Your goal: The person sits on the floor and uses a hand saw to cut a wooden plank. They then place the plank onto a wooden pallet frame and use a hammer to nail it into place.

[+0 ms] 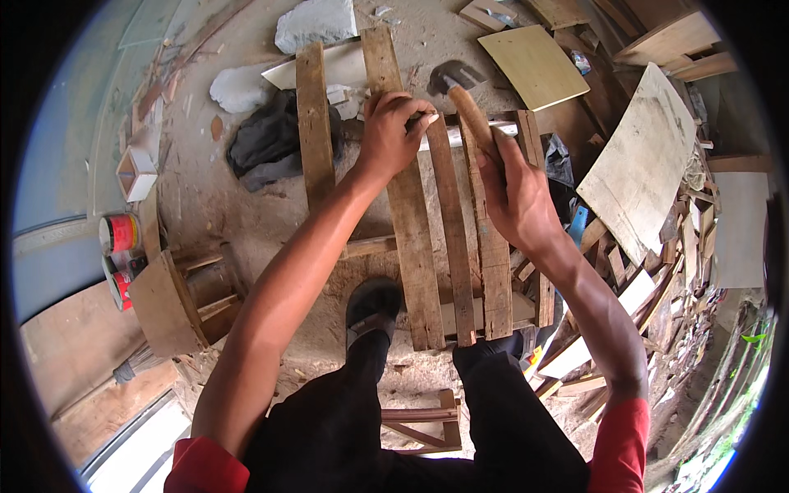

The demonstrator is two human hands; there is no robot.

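My right hand (519, 191) is wrapped round the wooden handle of a hammer (470, 111). The hammer's dark, blurred head is raised over the far end of a slatted wooden frame. My left hand (396, 133) is closed in a pinch at that far end. What its fingers hold, if anything, is too small to make out. Beneath that hand runs a wide plank (415, 255), with a narrower dark plank (452, 238) just to its right. Further right lies another plank (496, 279) of the frame. A separate-looking slat (314, 123) stands to the left.
A black plastic bag (267, 144) and white blocks (316, 23) lie beyond on the dusty floor. Board pieces (534, 67) and heaped wood scraps (686, 238) fill the right side. A wooden stool (168, 304) and paint cans (122, 233) stand at the left.
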